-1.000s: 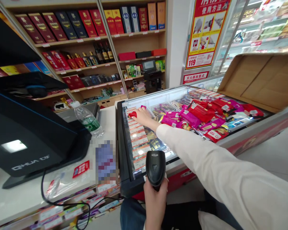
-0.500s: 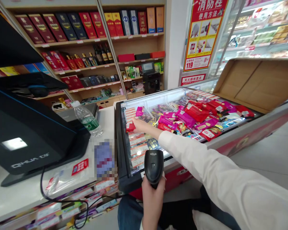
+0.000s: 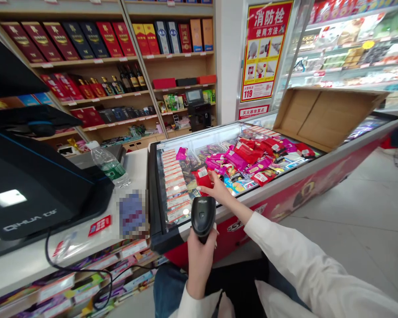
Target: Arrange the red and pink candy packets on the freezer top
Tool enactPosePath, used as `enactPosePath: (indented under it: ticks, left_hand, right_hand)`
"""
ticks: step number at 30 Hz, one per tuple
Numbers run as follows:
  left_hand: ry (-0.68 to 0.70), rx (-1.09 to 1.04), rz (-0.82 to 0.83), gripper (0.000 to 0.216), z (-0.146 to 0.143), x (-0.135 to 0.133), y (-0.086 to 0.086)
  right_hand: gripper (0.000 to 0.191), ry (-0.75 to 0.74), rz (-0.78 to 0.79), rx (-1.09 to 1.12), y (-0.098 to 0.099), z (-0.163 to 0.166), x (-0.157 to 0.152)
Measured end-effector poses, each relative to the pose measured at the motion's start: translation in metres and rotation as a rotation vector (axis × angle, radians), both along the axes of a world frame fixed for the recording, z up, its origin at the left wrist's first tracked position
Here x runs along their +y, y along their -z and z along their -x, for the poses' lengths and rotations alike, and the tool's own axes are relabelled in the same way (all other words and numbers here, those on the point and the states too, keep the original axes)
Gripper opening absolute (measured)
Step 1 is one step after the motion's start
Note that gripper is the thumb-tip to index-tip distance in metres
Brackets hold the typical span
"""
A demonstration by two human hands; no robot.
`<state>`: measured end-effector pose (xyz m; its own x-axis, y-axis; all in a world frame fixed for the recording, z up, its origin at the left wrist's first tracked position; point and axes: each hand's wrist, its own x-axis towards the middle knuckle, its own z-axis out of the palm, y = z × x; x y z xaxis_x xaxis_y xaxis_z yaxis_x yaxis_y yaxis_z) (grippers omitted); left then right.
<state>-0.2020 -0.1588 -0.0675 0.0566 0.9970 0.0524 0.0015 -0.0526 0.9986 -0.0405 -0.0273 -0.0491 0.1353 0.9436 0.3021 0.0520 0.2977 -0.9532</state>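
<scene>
My left hand [image 3: 199, 254] grips the handle of a black barcode scanner [image 3: 203, 215], held upright in front of the freezer's near edge. My right hand [image 3: 220, 189] holds a small red packet [image 3: 204, 177] just above and behind the scanner head, over the freezer's glass lid [image 3: 172, 181]. A heap of red and pink packets [image 3: 252, 159] lies on the glass further right, with a single pink packet [image 3: 181, 153] apart at the left. My white sleeve [image 3: 305, 260] runs in from the lower right.
A black till screen [image 3: 36, 185] and a water bottle [image 3: 109, 165] stand on the white counter [image 3: 36, 260] at left. An open cardboard box [image 3: 321, 117] rests on the freezer's far end. Shelves of boxed bottles [image 3: 102, 66] fill the back wall.
My right hand picked up a red packet from the far left of the lid and drew it back toward the scanner. The left hand kept the scanner steady.
</scene>
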Motion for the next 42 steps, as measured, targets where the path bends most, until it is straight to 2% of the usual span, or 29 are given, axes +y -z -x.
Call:
enactPosePath:
  ticks: [5,13,19,25,27,29,33,35,38,42]
  left_hand:
    - [0.031,0.009,0.008,0.037,-0.013,-0.001,-0.008]
    - [0.036,0.016,0.005,0.031,-0.022,-0.001,-0.031]
    - [0.035,0.006,-0.019,0.027,-0.023,0.000,-0.034]
    - [0.043,0.039,-0.002,0.030,-0.020,-0.002,-0.037]
    - [0.027,0.031,-0.006,0.031,-0.018,-0.002,-0.033]
    - [0.008,0.017,-0.008,0.032,-0.015,-0.001,-0.028]
    - [-0.008,0.007,0.006,0.034,-0.011,0.001,-0.020]
    - [-0.010,0.001,0.021,0.037,-0.011,0.002,-0.021]
    - [0.002,0.012,0.050,0.040,-0.010,0.005,-0.023]
    - [-0.026,0.017,0.052,0.040,-0.006,0.013,-0.019]
  right_hand:
    - [0.065,-0.003,-0.016,0.107,0.012,-0.007,-0.012]
    - [0.061,-0.022,-0.057,0.209,0.009,-0.008,-0.013]
    - [0.057,-0.027,-0.048,0.219,0.006,-0.008,-0.015]
    - [0.065,0.006,-0.061,0.216,0.010,-0.005,-0.018]
    - [0.067,0.053,-0.058,0.123,0.006,-0.008,-0.023]
    - [0.065,0.153,-0.062,-0.063,-0.004,-0.018,-0.025]
    - [0.051,0.505,-0.070,-0.572,-0.039,-0.051,-0.011]
    - [0.044,0.607,-0.017,-0.820,-0.055,-0.068,0.003]
    - [0.037,0.665,0.021,-1.065,-0.070,-0.081,0.022]
    - [0.036,0.692,-0.126,-1.124,-0.082,-0.073,0.040]
